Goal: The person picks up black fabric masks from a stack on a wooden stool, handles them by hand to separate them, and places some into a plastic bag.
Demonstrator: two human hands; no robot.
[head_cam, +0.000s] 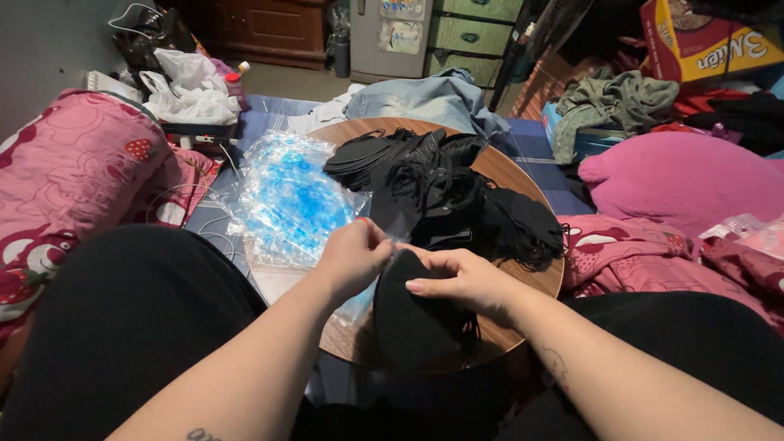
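Observation:
A round wooden table (523,184) stands low between my knees. My left hand (353,257) pinches the edge of a clear plastic bag (390,230) near the table's front. My right hand (461,282) rests on a folded black face mask (412,314) and holds it at the bag's mouth. Behind my hands lies a heap of black face masks (445,184) with loose ear loops. A stack of clear plastic bags with blue print (290,200) lies at the table's left side.
A pink patterned pillow (77,175) lies at left, a plain pink cushion (686,175) and pink bedding at right. Denim clothing (425,98) and a grey garment (612,102) lie behind the table. White plastic bags (192,90), a cabinet and a printed cardboard box (710,41) stand at the back.

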